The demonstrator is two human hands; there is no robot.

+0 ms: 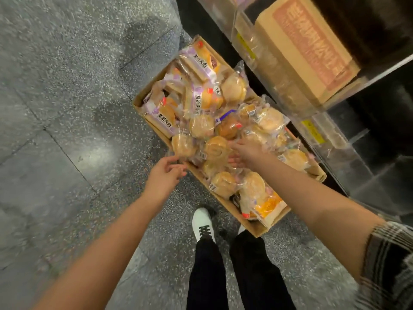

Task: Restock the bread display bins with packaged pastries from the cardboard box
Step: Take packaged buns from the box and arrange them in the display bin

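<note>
From the head view, the cardboard box (225, 206) of wrapped pastries (202, 126) sits on the floor beside the clear display bins (335, 139). The right hand (242, 151) rests spread on a bun (215, 147); the left hand (164, 173) hovers loosely curled, empty. This looks like the picking step: next, grip and lift.

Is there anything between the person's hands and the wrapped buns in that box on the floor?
Nothing visible. The cardboard box is open-topped and the packaged pastries lie exposed. The right hand is already on the pile; the left hand hovers at the box's near edge.
</note>
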